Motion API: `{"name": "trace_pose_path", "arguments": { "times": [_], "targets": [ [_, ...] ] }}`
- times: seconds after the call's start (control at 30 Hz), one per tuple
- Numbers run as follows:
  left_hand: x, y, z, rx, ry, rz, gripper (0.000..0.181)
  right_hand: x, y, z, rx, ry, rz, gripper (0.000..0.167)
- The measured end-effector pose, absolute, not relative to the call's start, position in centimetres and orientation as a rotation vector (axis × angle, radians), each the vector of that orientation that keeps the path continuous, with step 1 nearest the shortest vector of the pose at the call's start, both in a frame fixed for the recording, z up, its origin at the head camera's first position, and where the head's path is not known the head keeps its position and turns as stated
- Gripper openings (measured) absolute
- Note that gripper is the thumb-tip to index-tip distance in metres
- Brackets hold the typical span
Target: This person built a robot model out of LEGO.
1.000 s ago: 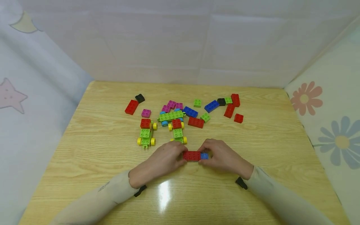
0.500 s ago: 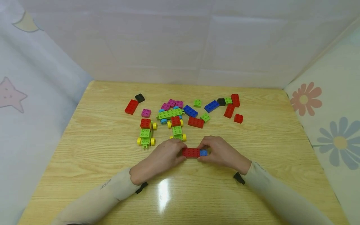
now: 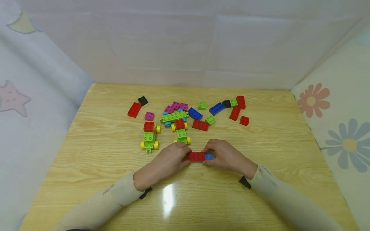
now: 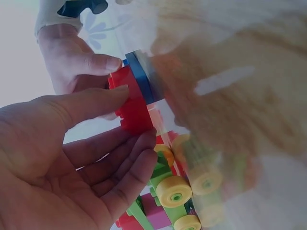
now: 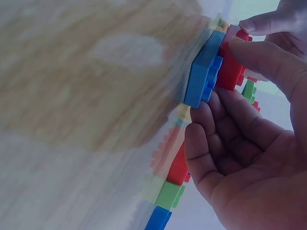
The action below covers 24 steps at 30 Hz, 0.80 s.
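A red eight-stud brick (image 3: 196, 156) sits on top of a blue brick (image 3: 208, 156), whose studded right end sticks out beyond it. My left hand (image 3: 166, 163) pinches the red brick's left end between thumb and fingers. At its right end, my right hand (image 3: 228, 158) grips the red brick the same way. In the left wrist view the blue brick (image 4: 139, 76) lies under the red one, close to the table. The right wrist view shows the blue brick (image 5: 204, 69) with bare studs beside the red brick (image 5: 232, 60).
Just behind my left hand stands a small yellow-wheeled car (image 3: 181, 132), touching or nearly touching a green blue-wheeled base (image 3: 174, 116). Another yellow-wheeled car (image 3: 148, 136) is to the left. Loose bricks, including a red one (image 3: 200, 125) and a blue one (image 3: 216, 108), lie farther back.
Both hands have shifted slightly away from me with the joined bricks. The nearer yellow-wheeled car and the green base have slid back a little. Both grips look the same.
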State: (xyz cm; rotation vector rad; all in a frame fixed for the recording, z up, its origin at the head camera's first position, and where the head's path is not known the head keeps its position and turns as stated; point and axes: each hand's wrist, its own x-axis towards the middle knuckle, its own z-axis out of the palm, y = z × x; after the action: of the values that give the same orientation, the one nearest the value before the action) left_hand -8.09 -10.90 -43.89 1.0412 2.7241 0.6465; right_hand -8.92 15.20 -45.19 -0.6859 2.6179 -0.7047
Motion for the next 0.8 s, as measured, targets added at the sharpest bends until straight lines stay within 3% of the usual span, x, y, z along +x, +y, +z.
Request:
{"name": "trace_pose_path", "arguments": {
  "times": [0.2, 0.37, 0.8],
  "targets": [
    [-8.3, -10.8, -43.6, 1.050, 2.728, 0.623, 0.026, -8.8, 14.9, -44.9, -0.679, 2.607, -0.685, 0.030],
    [-8.4, -10.2, -43.3, 1.086, 2.745, 0.603, 0.031, -9.0, 15.3, -44.3, -0.648, 2.563, -0.745, 0.043],
    [-8.4, -9.3, -43.5, 1.096, 2.700, 0.583, 0.032, -12.1, 21.5, -42.4, -0.240, 2.644, -1.042, 0.055]
  ]
}}
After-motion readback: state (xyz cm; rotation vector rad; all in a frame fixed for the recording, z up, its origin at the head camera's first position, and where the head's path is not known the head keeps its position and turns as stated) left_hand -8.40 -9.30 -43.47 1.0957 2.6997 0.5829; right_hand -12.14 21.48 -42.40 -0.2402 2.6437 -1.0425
